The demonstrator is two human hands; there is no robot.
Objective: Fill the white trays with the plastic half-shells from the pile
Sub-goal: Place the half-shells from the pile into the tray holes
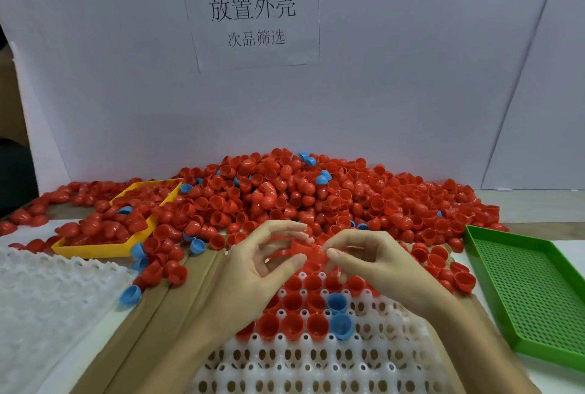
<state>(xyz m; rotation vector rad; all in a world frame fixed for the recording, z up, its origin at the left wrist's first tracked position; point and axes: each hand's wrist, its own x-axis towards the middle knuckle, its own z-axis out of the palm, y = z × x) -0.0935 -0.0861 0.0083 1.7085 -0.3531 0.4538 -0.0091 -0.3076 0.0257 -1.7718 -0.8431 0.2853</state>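
While both hands meet above the far end of the near white tray, the left hand and the right hand share one red half-shell: the left thumb and curled fingers close round its left side, and the right fingertips pinch its right rim. How tightly each holds it cannot be judged.

Two white trays are in view. The one under the wrists has most of its near cups bare; below the fingers sit three rows of shells, open side up, roughly a dozen red ones with two blue shells among them, one behind the other, just nearer than the right fingertips. Some cups are hidden by the hands, so the count is not exact. The second white tray lies well to the left of the left hand; no shells show in it.

Right of the right hand is one green mesh tray, nothing in it. Left of and beyond the left fingers lies one yellow tray, heaped with red shells and one blue.

Beyond the fingertips spreads the pile, far too many red half-shells to count, with a scattering of blue ones. Behind it, one paper sign hangs on a white board.
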